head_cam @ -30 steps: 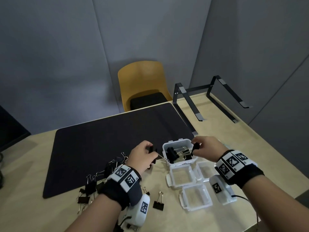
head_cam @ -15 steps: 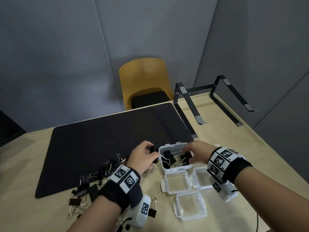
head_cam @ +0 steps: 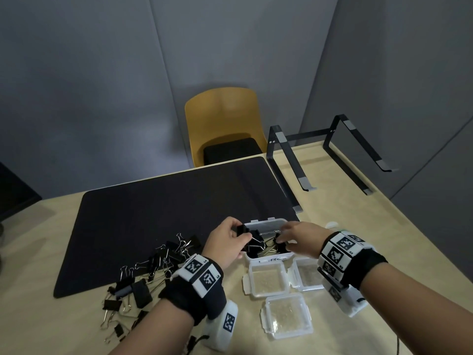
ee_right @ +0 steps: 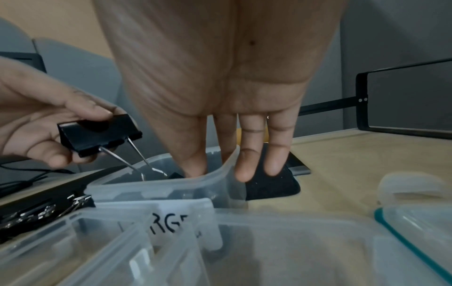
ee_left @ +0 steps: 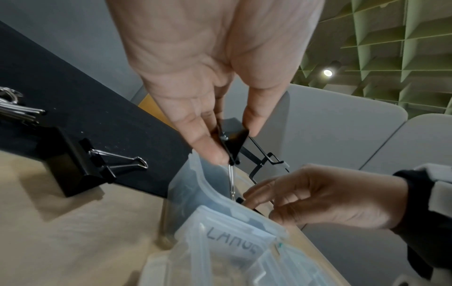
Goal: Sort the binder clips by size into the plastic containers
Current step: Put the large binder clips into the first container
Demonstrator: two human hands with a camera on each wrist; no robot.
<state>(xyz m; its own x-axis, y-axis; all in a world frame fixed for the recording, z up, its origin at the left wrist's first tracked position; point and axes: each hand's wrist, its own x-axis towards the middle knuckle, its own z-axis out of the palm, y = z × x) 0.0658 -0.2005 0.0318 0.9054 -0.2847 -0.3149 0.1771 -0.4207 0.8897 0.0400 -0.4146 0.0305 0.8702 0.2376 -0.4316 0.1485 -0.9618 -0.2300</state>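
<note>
A clear plastic container (head_cam: pixel 268 258) labelled LARGE (ee_right: pixel 159 185) stands at the black mat's near right corner with several big black clips inside. My left hand (head_cam: pixel 242 231) pinches a large black binder clip (ee_right: pixel 97 133) by its body at the container's left rim, its wire handles pointing down into the container (ee_left: pixel 220 195). My right hand (head_cam: pixel 286 237) reaches down at the container's right wall. Two of its fingertips (ee_right: pixel 244 170) lie outside the wall; the others are hidden inside, next to a black clip. A pile of mixed binder clips (head_cam: pixel 158 265) lies to the left.
Three smaller clear containers (head_cam: pixel 252 278) (head_cam: pixel 307 288) (head_cam: pixel 265 316) sit without clips in front of the labelled one. A black mat (head_cam: pixel 153 213) covers the table's middle. A black laptop stand (head_cam: pixel 289 162) stands at the back right, a yellow chair (head_cam: pixel 222 119) behind the table.
My right hand, which held a clip above the container, has come down into it. My left hand has brought its clip over the container's left rim.
</note>
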